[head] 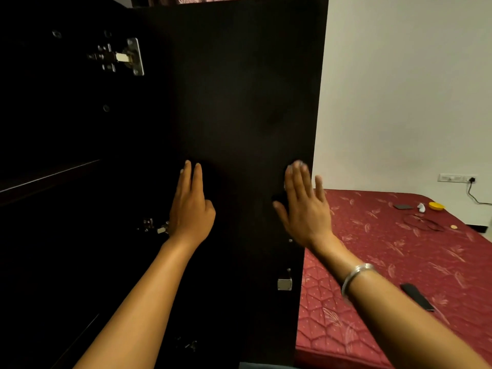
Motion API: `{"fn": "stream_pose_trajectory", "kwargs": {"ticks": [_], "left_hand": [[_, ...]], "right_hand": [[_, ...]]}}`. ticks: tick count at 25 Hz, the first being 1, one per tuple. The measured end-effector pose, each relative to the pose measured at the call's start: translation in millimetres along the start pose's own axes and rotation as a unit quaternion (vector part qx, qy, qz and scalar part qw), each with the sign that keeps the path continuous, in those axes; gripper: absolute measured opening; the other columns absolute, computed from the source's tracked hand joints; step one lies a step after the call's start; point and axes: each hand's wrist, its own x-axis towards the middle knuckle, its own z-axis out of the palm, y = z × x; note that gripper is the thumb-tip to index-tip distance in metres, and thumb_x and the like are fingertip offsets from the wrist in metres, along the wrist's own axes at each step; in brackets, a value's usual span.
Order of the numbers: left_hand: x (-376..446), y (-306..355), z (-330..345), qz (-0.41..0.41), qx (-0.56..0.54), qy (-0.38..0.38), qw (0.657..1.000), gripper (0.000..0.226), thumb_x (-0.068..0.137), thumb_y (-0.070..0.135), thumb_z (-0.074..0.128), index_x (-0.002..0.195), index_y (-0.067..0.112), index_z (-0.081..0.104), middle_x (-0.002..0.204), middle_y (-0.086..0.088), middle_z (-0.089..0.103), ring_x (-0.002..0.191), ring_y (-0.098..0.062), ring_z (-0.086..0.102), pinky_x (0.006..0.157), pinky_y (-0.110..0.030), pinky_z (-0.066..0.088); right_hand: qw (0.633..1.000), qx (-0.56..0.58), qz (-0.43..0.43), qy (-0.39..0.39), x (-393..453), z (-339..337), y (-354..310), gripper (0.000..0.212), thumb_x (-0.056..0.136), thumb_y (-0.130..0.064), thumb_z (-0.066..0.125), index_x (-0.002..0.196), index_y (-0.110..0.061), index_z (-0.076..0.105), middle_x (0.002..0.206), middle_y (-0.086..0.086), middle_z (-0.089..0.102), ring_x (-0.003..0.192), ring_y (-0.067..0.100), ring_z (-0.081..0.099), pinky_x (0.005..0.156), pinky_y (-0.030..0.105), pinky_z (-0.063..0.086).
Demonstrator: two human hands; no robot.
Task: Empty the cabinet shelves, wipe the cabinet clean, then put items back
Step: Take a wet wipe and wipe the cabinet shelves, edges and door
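The dark cabinet door (pixel 239 89) stands swung open, its inner face toward me. My left hand (pixel 190 209) lies flat on that face near the hinge side, with the fingers straight. My right hand (pixel 306 209) is spread with straight fingers at the door's free edge. A pale blur shows at its fingertips, too smeared to identify. The cabinet interior on the left is very dark, and only one shelf edge (pixel 50 177) shows.
Metal hinges sit at the upper (pixel 125 57) and lower (pixel 153 226) left of the door, a small metal latch (pixel 284 284) near its edge. A red bed (pixel 399 262) on the right holds a yellow bowl (pixel 436 206), a flat black object (pixel 416 296) and small items.
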Motion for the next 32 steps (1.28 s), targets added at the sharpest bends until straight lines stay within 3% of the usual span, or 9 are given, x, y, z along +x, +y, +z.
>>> {"fn": "stream_pose_trajectory", "kwargs": {"ticks": [6, 9, 11, 13, 15, 17, 21, 27, 32], "left_hand": [[-16.1, -2.9, -0.1, 0.011, -0.012, -0.011, 1.000, 0.074, 0.096, 0.008, 0.050, 0.159, 0.026, 0.015, 0.167, 0.008, -0.003, 0.154, -0.015, 0.003, 0.121, -0.032, 0.019], [-17.6, 9.6, 0.3, 0.034, -0.088, 0.038, 0.995, 0.057, 0.094, 0.007, 0.054, 0.148, 0.023, 0.043, 0.161, 0.006, 0.027, 0.148, -0.013, 0.025, 0.109, -0.014, 0.023], [-19.6, 22.8, -4.8, -0.010, -0.245, 0.040, 0.969, 0.038, 0.095, 0.007, 0.055, 0.130, 0.020, 0.062, 0.138, 0.007, 0.056, 0.129, -0.010, 0.051, 0.094, -0.003, 0.034], [-23.5, 36.5, -12.0, -0.098, -0.422, -0.023, 0.901, 0.023, 0.098, 0.015, 0.057, 0.115, 0.021, 0.071, 0.111, 0.008, 0.071, 0.108, -0.009, 0.066, 0.089, -0.012, 0.049], [-30.2, 41.6, -18.6, -0.153, -0.512, -0.102, 0.839, 0.019, 0.096, 0.032, 0.064, 0.105, 0.019, 0.074, 0.100, 0.002, 0.076, 0.099, -0.014, 0.071, 0.090, -0.028, 0.055], [-36.1, 40.9, -21.9, -0.165, -0.573, -0.165, 0.786, 0.033, 0.091, 0.039, 0.068, 0.105, 0.010, 0.074, 0.101, -0.008, 0.077, 0.100, -0.023, 0.073, 0.089, -0.035, 0.058], [-40.0, 38.9, -25.1, -0.165, -0.568, -0.170, 0.788, 0.017, 0.091, 0.019, 0.070, 0.103, 0.007, 0.074, 0.096, -0.008, 0.078, 0.094, -0.020, 0.075, 0.084, -0.031, 0.060], [-33.4, 20.5, -28.7, -0.211, -0.560, -0.121, 0.792, 0.019, 0.091, 0.027, 0.071, 0.089, 0.008, 0.072, 0.078, -0.005, 0.076, 0.072, -0.014, 0.074, 0.064, -0.024, 0.057], [-32.7, 14.0, -26.6, -0.241, -0.656, -0.112, 0.707, 0.019, 0.096, 0.031, 0.063, 0.086, 0.015, 0.066, 0.092, -0.008, 0.075, 0.085, -0.020, 0.074, 0.067, -0.029, 0.059]], "right_hand": [[0.967, 0.042, -0.250, -0.029, -61.3, 31.0, -11.1, 0.060, 0.095, -0.013, 0.044, 0.153, -0.010, 0.028, 0.161, 0.010, 0.024, 0.150, 0.024, 0.020, 0.124, 0.041, 0.010], [0.938, 0.318, -0.138, -0.014, -23.4, -18.5, -28.2, 0.049, 0.095, 0.001, 0.054, 0.142, -0.012, 0.052, 0.148, 0.003, 0.048, 0.137, 0.013, 0.045, 0.117, 0.030, 0.032], [0.865, 0.500, 0.047, -0.002, -5.8, -52.0, -46.6, 0.037, 0.094, -0.003, 0.061, 0.129, -0.014, 0.065, 0.134, -0.001, 0.061, 0.124, 0.003, 0.056, 0.106, 0.023, 0.045], [0.744, 0.638, 0.191, -0.046, 6.2, -80.9, -60.6, 0.027, 0.093, -0.007, 0.065, 0.117, -0.015, 0.071, 0.118, -0.002, 0.070, 0.110, 0.006, 0.064, 0.096, 0.027, 0.053], [0.619, 0.733, 0.264, -0.097, 8.5, -94.5, -70.2, 0.023, 0.092, -0.010, 0.067, 0.115, -0.011, 0.069, 0.111, 0.005, 0.072, 0.105, 0.018, 0.069, 0.091, 0.033, 0.057], [0.544, 0.769, 0.315, -0.114, 5.8, -102.4, -77.1, 0.025, 0.090, -0.012, 0.070, 0.113, -0.007, 0.063, 0.108, 0.010, 0.071, 0.100, 0.023, 0.071, 0.087, 0.034, 0.058], [0.437, 0.803, 0.381, -0.141, 7.1, -112.8, -81.4, 0.010, 0.092, -0.013, 0.067, 0.100, -0.008, 0.065, 0.095, 0.009, 0.073, 0.087, 0.020, 0.071, 0.077, 0.029, 0.058], [0.418, 0.785, 0.427, -0.163, 7.9, -109.4, -76.7, 0.010, 0.096, -0.009, 0.058, 0.097, -0.011, 0.068, 0.086, 0.005, 0.070, 0.073, 0.012, 0.063, 0.072, 0.027, 0.051], [0.403, 0.801, 0.414, -0.158, 0.0, -103.4, -82.3, 0.020, 0.100, -0.010, 0.051, 0.101, -0.013, 0.071, 0.083, 0.003, 0.069, 0.070, 0.011, 0.060, 0.070, 0.027, 0.047]]}}
